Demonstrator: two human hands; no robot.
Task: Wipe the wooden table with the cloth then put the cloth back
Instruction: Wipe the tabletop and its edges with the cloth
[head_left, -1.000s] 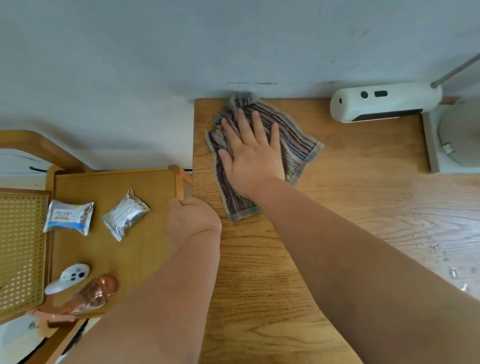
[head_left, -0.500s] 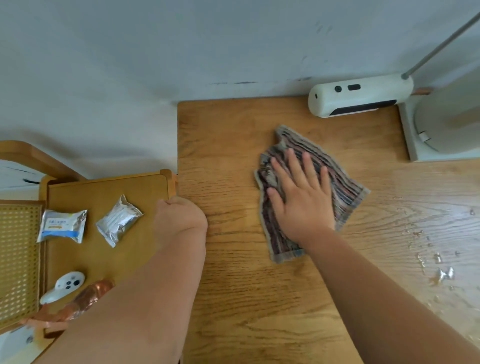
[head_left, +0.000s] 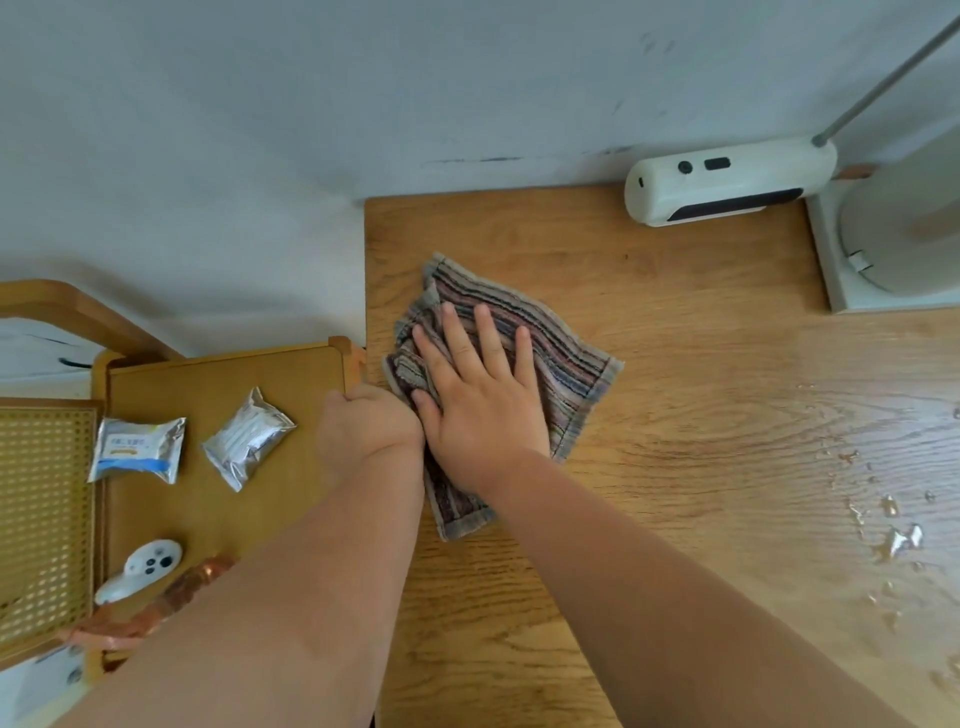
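A striped, crumpled cloth (head_left: 566, 358) lies on the wooden table (head_left: 675, 322) close to its left edge. My right hand (head_left: 480, 395) presses flat on the cloth with its fingers spread. My left hand (head_left: 366, 428) is a closed fist gripping the table's left edge, right beside the cloth and my right thumb. Water drops (head_left: 893, 540) glisten on the table at the right.
A white device (head_left: 727, 182) lies at the table's back edge, with a white lamp base (head_left: 883, 249) at the back right. A lower side table (head_left: 218, 395) on the left holds two foil packets (head_left: 137, 449), a white controller (head_left: 140, 569) and a copper-coloured object (head_left: 156, 613).
My right hand has slid the cloth from the back left corner out toward the middle, then back left toward the table's edge. My left hand stayed on the edge.
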